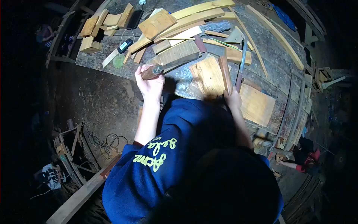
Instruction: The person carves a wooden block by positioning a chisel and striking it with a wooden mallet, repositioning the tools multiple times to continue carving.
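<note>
My left hand (pixel 150 85) is closed around the brown wooden handle (pixel 148 73) of a chisel-like tool, which has a metal collar. The tool points right, and its blade is hard to tell from the dark edge of the wood block behind it. At the bench's near edge, my right hand (pixel 233 99) is closed at the lower end of a narrow brown wood piece (pixel 225 74) that stands up from it. Between my hands lies a pale wooden board (pixel 209 77) with dark knots. A long metal-bladed tool (pixel 242 59) lies just beyond my right hand.
Curved wood strips (pixel 201 11), offcuts and a wood block (pixel 175 54) cover the bench (pixel 257 33). A phone (pixel 135 19) and a small black device (pixel 124 45) lie at left. Another flat board (pixel 257 104) is at right. Other people are at lower left and lower right.
</note>
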### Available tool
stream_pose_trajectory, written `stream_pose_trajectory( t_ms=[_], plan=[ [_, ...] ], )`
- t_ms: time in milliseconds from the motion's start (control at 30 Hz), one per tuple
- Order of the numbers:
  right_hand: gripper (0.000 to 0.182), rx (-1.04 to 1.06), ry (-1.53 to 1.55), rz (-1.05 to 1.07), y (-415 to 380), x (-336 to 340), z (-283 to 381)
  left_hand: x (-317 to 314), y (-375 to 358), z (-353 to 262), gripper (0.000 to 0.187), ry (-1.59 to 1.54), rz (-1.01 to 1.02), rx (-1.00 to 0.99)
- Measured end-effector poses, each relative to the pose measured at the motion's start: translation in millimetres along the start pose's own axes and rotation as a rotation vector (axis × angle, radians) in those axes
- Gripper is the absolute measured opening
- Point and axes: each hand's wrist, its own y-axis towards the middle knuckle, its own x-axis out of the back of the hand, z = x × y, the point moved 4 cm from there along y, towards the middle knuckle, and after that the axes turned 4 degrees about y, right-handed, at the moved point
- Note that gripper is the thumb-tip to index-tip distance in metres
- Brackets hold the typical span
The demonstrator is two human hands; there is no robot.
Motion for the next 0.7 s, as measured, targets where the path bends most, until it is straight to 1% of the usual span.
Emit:
stream_pose_trajectory(
  t_ms=[67,100,167,233,300,433,500,700],
  plan=[
    [0.046,-0.004,-0.005,-0.012,2,-1,-2,-25,1,11,0.012,-0.095,0.086,0.024],
    [0.046,0.004,0.024,-0.010,1,-8,11,-43,1,4,0.012,-0.067,0.096,0.025],
    [0.045,0.014,0.035,-0.022,2,-6,8,-54,1,13,0.011,-0.083,0.164,0.047],
    [0.046,0.004,0.041,-0.013,0,-6,3,-53,-2,15,0.010,-0.080,0.126,0.026],
    [0.047,0.003,0.049,-0.006,1,-6,1,-58,-4,20,0.010,-0.107,0.179,0.042],
    [0.046,0.017,0.043,-0.012,1,-4,0,-62,-10,21,0.010,-0.109,0.210,0.042],
    [0.046,0.022,0.044,-0.009,0,-2,2,-65,-13,22,0.010,-0.151,0.251,0.077],
    [0.043,0.010,0.006,-0.035,-3,3,4,-67,-19,20,0.011,-0.139,0.290,0.087]
  ],
)
